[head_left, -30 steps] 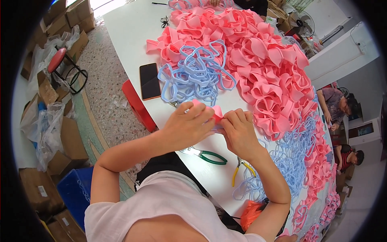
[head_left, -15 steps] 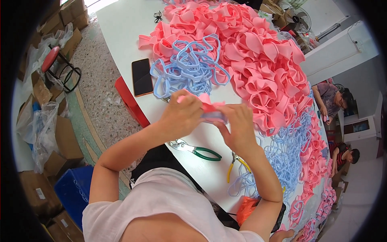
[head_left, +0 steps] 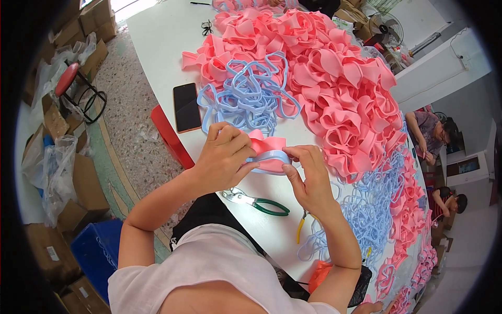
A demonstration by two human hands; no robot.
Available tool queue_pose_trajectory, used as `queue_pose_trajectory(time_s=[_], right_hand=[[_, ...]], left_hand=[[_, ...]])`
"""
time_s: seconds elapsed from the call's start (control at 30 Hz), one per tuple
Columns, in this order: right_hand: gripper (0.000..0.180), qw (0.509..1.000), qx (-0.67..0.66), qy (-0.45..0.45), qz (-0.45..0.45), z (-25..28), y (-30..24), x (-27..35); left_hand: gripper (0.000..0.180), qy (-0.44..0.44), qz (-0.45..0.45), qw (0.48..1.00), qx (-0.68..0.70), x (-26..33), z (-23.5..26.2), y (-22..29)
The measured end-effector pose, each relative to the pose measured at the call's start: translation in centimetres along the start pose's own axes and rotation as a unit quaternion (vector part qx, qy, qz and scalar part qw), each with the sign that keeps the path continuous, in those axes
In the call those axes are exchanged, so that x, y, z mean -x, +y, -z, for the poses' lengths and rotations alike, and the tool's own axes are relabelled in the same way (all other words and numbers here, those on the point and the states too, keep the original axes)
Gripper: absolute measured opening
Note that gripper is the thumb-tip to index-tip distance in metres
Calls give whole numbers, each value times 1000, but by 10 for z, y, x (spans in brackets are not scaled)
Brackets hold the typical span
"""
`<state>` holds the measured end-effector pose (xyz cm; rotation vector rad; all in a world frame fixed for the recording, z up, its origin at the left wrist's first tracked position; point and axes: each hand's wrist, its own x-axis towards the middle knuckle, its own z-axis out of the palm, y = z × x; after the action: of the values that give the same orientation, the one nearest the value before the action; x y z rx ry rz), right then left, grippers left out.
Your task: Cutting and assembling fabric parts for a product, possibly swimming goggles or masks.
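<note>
"So, what did the head view have at its centre?"

"Two bare hands above the white table (head_left: 162, 47), with a pink piece (head_left: 272, 166) stretched between them. A glossy light-blue band (head_left: 272, 155) ran across it, pink showing above and below."

"And the fingers?"

"Both sets were grasping. The left hand (head_left: 224, 157) pinched the left end between thumb and bent fingers; the right hand (head_left: 309, 172) gripped the right end, its thumb at the near edge. How tightly, I couldn't tell."

"What lay around them?"

"Just above, left of the middle, a tangle of blue loops (head_left: 243, 102) rested against a big pink heap (head_left: 340, 78) that filled the upper centre. A dark phone (head_left: 187, 107) lay left of the loops."

"Anything below?"

"Green-handled pliers (head_left: 269, 206) lay beneath the hands, and yellow-handled pliers (head_left: 300, 230) to their right, partly hidden by the right forearm. Thinner blue strands (head_left: 368, 209) spread over the table at right of centre. A red-topped stool (head_left: 67, 79) stood upper left, on the floor."
</note>
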<state>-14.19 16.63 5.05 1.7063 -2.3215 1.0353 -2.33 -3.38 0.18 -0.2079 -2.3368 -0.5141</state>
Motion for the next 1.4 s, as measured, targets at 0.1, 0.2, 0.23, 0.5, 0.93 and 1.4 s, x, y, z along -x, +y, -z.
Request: queue_pose_trajectory(time_s=[0.1, 0.2, 0.23, 0.5, 0.93, 1.4], right_hand=[[23, 998, -44, -40, -23, -1, 7, 0], [20, 994, -88, -56, -46, -2, 11, -2], [19, 990, -115, -55, -53, -3, 12, -3], [42, 987, 4, -116, -113, -13, 13, 25], [28, 857, 297, -421, -23, -89, 17, 84], [43, 962, 222, -154, -35, 33, 24, -21]], left_hand=[[26, -5, 4, 1000, -6, 5, -2, 0], [27, -15, 9, 1000, -13, 3, -4, 1], [28, -21, 17, 999, -21, 3, -5, 3], [25, -10, 52, 998, 25, 3, 12, -30], [23, 17, 140, 988, 60, 24, 43, -43], [28, -25, 25, 998, -44, 29, 70, -35]])
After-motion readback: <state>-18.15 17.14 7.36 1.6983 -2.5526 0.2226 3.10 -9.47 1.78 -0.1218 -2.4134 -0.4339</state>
